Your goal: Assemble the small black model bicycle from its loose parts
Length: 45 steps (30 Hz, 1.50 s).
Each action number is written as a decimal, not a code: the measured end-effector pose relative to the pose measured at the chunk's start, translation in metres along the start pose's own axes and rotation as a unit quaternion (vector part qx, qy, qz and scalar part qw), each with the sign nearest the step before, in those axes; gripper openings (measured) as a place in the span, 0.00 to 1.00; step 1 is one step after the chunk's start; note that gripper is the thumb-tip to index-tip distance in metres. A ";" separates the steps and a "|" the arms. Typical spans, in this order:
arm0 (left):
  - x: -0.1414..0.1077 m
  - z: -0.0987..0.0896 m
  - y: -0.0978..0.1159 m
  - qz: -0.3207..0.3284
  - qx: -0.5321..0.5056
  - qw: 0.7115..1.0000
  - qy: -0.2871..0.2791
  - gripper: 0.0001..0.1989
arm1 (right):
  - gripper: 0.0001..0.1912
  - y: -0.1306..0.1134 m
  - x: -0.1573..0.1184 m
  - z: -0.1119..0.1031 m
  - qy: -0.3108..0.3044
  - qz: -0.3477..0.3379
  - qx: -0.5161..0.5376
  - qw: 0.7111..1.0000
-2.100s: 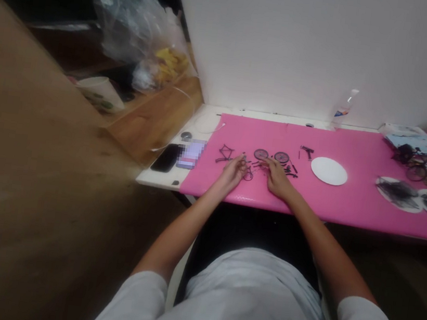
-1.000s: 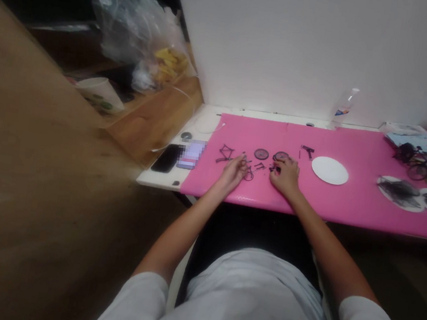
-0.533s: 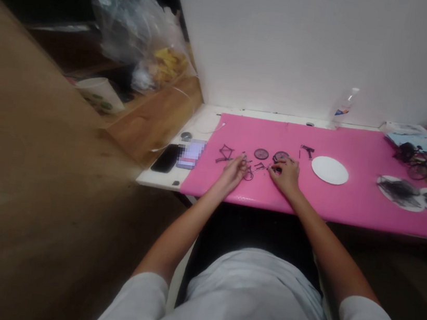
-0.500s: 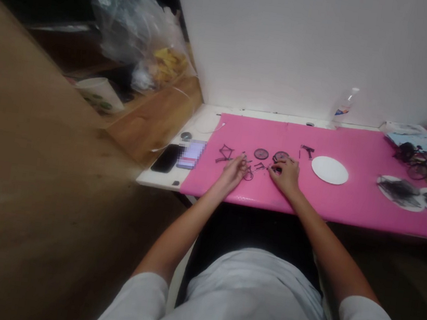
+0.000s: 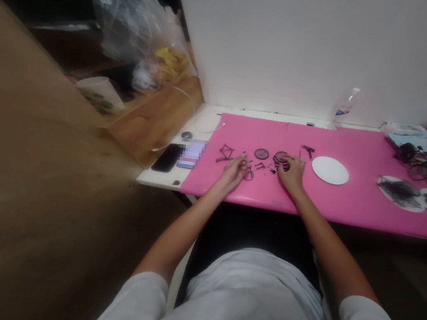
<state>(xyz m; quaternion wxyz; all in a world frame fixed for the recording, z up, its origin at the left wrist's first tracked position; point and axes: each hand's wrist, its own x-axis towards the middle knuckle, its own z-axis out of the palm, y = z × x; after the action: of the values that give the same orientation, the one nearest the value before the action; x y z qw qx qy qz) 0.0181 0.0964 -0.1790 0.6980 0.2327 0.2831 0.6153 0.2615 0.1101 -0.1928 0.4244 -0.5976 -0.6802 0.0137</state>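
Observation:
My left hand (image 5: 237, 168) is raised a little over the pink mat, fingers closed in a pinch around something small and dark that I cannot make out. Just left of it lies a miniature bicycle frame (image 5: 225, 153). A small dark ring-shaped part (image 5: 249, 175) sits by its fingers. My right hand (image 5: 291, 173) is low over the mat, thumb and fingers curled around a dark bit too small to name. Behind those fingers is a spoked wheel (image 5: 280, 155), partly covered. Another toy wheel (image 5: 262, 154) and a small forked part (image 5: 260, 165) lie between the hands.
Right of my hands are a dark pistol-shaped part (image 5: 308, 151) and a white plate (image 5: 330, 170). Farther right stand an assembled miniature bicycle (image 5: 417, 163) and plates of black parts (image 5: 400, 192). A clear bottle (image 5: 347, 107) stands by the wall; a phone (image 5: 167, 158) lies left.
My right hand has shifted slightly right, away from the small loose parts, uncovering some of them. My left hand has stayed almost still.

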 end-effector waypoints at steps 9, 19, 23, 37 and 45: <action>0.000 0.001 0.000 0.001 0.003 1.000 0.015 0.18 | 0.08 -0.019 -0.010 -0.004 -0.058 -0.035 -0.058 0.996; -0.001 0.007 0.008 -0.001 0.018 1.000 -0.011 0.18 | 0.06 -0.013 -0.010 0.003 -0.061 -0.043 -0.054 0.996; 0.002 0.009 0.028 0.011 0.018 1.000 -0.009 0.15 | 0.06 -0.015 -0.009 0.002 -0.060 -0.027 -0.052 0.996; 0.020 -0.017 0.025 0.043 0.064 0.997 0.019 0.16 | 0.15 0.001 -0.008 0.011 -0.078 -0.012 -0.022 0.997; 0.024 -0.026 0.020 0.040 0.061 0.997 0.013 0.15 | 0.18 -0.001 -0.009 0.009 -0.072 0.016 -0.013 0.997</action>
<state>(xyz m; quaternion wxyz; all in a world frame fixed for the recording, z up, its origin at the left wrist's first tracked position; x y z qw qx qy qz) -0.0120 0.1223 -0.1873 0.6538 0.2778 0.3197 0.6270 0.2543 0.1065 -0.2031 0.3665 -0.6114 -0.6992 0.0546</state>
